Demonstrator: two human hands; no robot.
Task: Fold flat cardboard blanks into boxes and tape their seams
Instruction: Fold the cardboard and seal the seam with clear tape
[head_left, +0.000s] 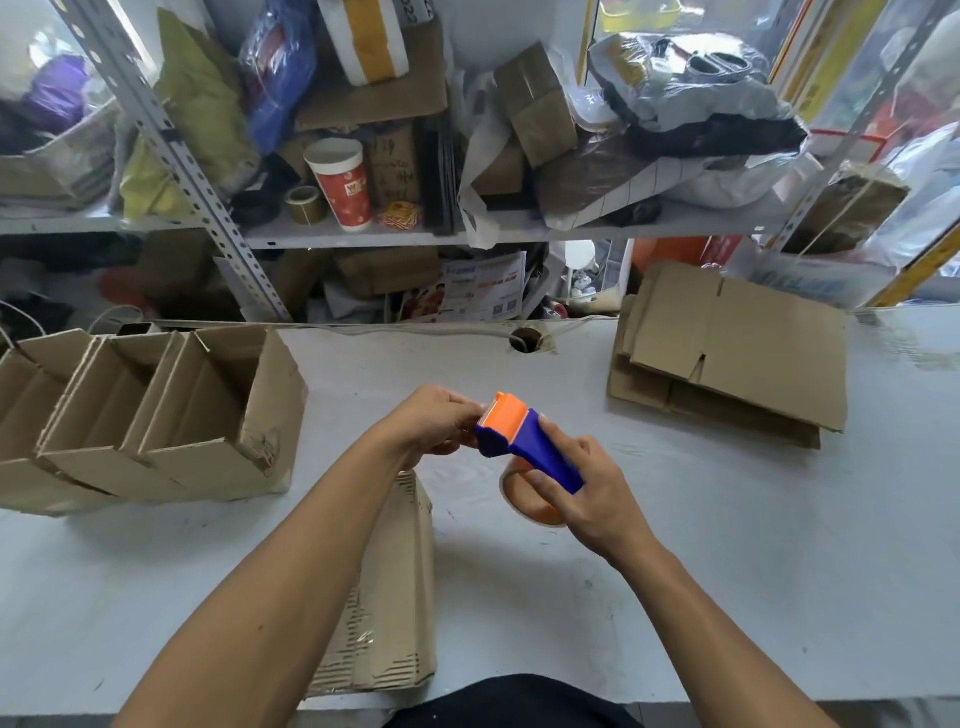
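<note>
Both hands (519, 457) on tape dispenser (524, 441)

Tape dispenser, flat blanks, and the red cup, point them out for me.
Tape dispenser (530, 447), head view, on its blue body.
Flat blanks (737, 358), head view, on the top sheet's face.
Red cup (347, 192), head view, on its red side.

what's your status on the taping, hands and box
Right hand grips tape dispenser; left hand pinches at its orange end. Folded box lies under the arms, untouched. Nothing in the way.
</note>
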